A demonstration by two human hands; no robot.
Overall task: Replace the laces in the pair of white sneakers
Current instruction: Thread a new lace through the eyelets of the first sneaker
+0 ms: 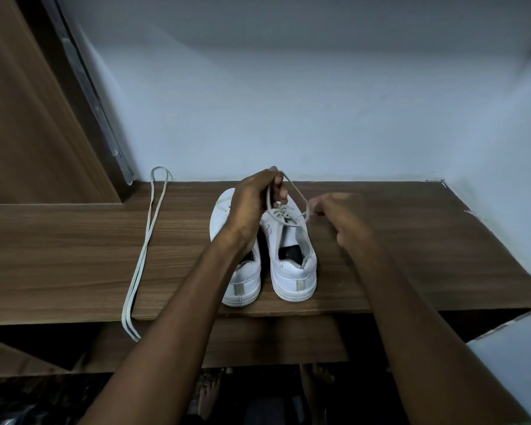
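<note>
Two white sneakers stand side by side on a brown wooden shelf [380, 256], heels toward me. The right sneaker [292, 265] carries a grey-white lace [284, 216] through its eyelets. My left hand [252, 207] is raised over the left sneaker [246, 283] and pinches one strand of that lace, pulled up taut. My right hand [337, 216] pinches the other strand just right of the eyelets. A loose pale lace [144, 250] lies folded double on the shelf at the left, its ends hanging over the front edge. My left forearm hides much of the left sneaker.
A pale wall closes the back and right of the shelf. A wooden panel [28, 118] with a metal rail [105, 124] stands at the back left. A lower wooden ledge [258, 342] sits under the shelf's front edge, and bare feet show on the floor below.
</note>
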